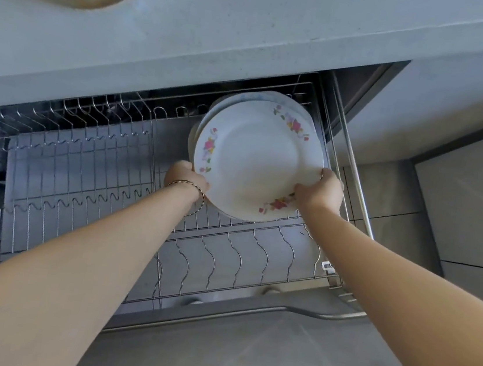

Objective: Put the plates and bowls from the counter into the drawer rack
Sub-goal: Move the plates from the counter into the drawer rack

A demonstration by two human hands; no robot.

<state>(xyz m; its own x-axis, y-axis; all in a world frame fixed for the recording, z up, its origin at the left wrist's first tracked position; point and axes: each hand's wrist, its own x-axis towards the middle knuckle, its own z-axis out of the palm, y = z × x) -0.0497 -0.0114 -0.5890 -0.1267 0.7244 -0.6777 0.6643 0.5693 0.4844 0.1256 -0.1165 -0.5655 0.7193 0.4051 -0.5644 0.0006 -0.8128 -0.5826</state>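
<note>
Both arms are bare along all their visible length, from the lower edge of the view up to the hands. At the wrist of the left hand (186, 176) sits a thin bracelet (187, 183). It looks like a twisted cord with golden and dark strands, and seems to make two loops, one close, one looser. The right hand (321, 191) and its wrist are bare.

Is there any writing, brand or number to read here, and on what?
No text can be read.
Front plate: flower prints only, no words.
White clip on the drawer rack: too small to tell any mark.
Counter: no writing shows.
</note>
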